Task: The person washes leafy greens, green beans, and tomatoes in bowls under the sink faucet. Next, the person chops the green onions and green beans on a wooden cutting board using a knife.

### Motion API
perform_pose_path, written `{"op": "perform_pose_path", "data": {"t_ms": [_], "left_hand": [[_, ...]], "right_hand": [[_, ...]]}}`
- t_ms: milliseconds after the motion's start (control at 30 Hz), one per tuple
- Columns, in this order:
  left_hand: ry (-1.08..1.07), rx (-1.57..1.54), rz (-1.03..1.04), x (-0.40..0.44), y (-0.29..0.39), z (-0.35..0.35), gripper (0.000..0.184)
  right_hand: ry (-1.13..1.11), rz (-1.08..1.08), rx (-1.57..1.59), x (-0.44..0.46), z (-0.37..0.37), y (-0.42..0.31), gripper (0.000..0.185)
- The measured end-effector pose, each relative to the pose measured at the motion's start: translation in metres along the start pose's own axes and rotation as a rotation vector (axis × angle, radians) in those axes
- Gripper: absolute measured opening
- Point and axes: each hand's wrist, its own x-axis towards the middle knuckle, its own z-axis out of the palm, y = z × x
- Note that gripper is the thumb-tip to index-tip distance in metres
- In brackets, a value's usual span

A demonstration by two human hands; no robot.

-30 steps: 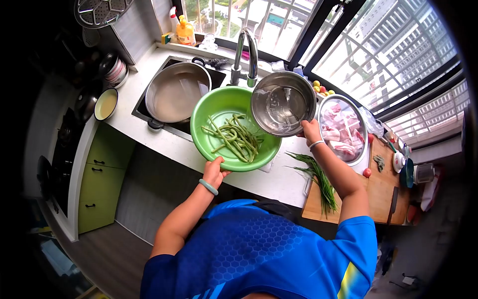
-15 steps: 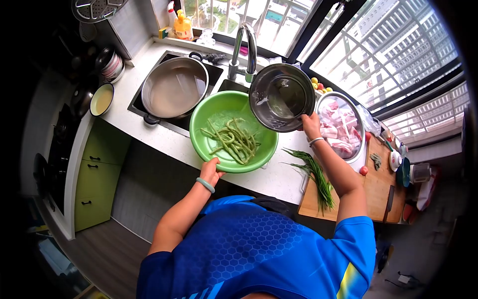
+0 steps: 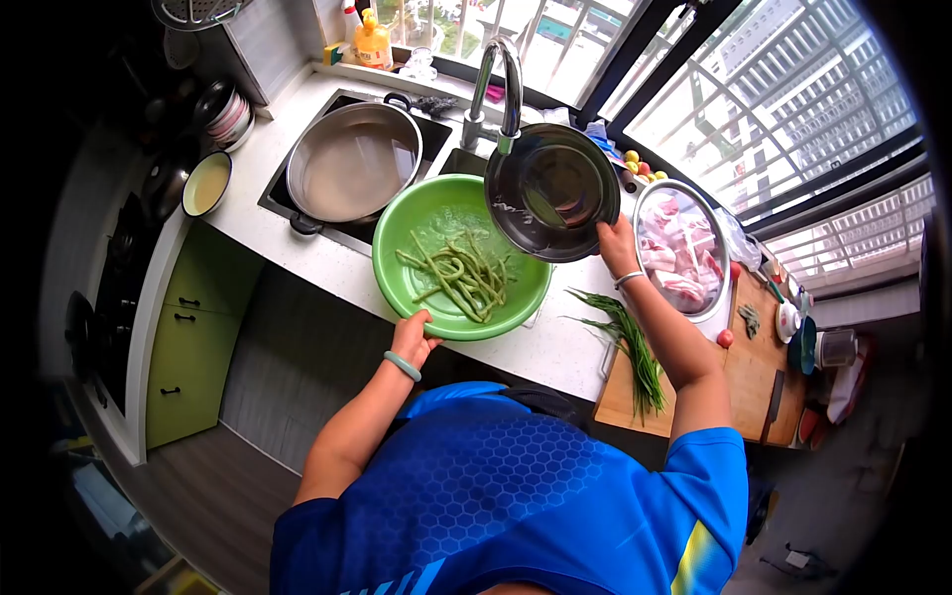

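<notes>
My left hand point(image 3: 413, 339) grips the near rim of a green basin point(image 3: 394, 281). Long green beans point(image 3: 462, 275) lie in the basin, with water around them. My right hand point(image 3: 617, 246) is closed on the right rim of a steel bowl point(image 3: 553, 188), which is tilted over the basin's right side beside the faucet point(image 3: 493, 94). The left side of the bowl overlaps the basin in view. A large steel pot point(image 3: 355, 164) with cloudy water sits in the sink to the left of the basin.
At the right stands a steel bowl of raw meat point(image 3: 679, 253). Green stalks point(image 3: 640, 357) lie across a wooden cutting board point(image 3: 759, 369) near a round red item point(image 3: 725, 338). A small bowl of pale liquid point(image 3: 206, 184) is at the left. Bottles point(image 3: 372, 42) stand by the window.
The steel bowl has tipped further toward the basin and moved slightly left and up. The water in the basin looks higher and more stirred. My left hand keeps its hold on the rim.
</notes>
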Motion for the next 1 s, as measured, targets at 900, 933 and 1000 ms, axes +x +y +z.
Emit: {"op": "perform_pose_path", "data": {"t_ms": [900, 933, 1000], "left_hand": [[0.15, -0.151, 0.128, -0.119, 0.034, -0.139, 0.03], [0.158, -0.151, 0.138, -0.122, 0.035, -0.142, 0.03], [0.185, -0.174, 0.14, -0.129, 0.037, -0.148, 0.03]], "right_hand": [[0.001, 0.327, -0.47, -0.026, 0.117, 0.042, 0.045], [0.019, 0.187, -0.515, -0.031, 0.124, 0.048, 0.047], [0.003, -0.092, -0.599, -0.038, 0.125, 0.055, 0.051]]}}
